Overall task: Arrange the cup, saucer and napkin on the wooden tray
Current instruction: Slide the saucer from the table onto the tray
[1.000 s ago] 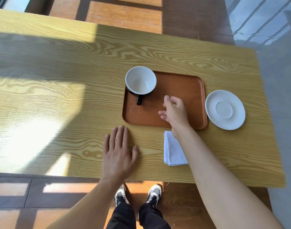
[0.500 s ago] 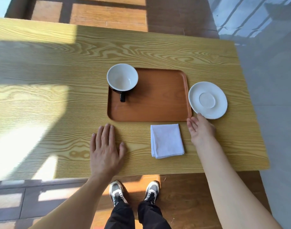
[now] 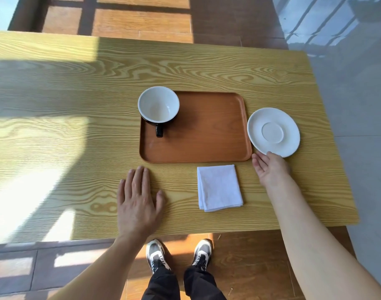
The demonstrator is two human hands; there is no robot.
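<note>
The cup (image 3: 158, 104), white inside and dark outside, stands upright in the far left corner of the wooden tray (image 3: 206, 137), its handle pointing toward the person. That is the one piece already in place, though it may yet have to be lifted if it is meant to sit on the saucer. The saucer (image 3: 273, 132) lies on the table (image 3: 76, 83) just beside the tray's right edge, off the tray. The folded white napkin (image 3: 219, 187) lies on the table just in front of the tray's near edge, also off it. So two of the three things are left to move.

The right hand (image 3: 270, 168) reaches to the saucer's near rim, palm turned partly up, fingers spread and slightly curled; a fingertip appears to touch the rim, but from this angle it is hard to tell whether any finger is under it, and nothing is gripped yet. The left hand (image 3: 138, 200) rests flat on the table in front of the tray's near left corner, fingers extended and close together, holding nothing.
</note>
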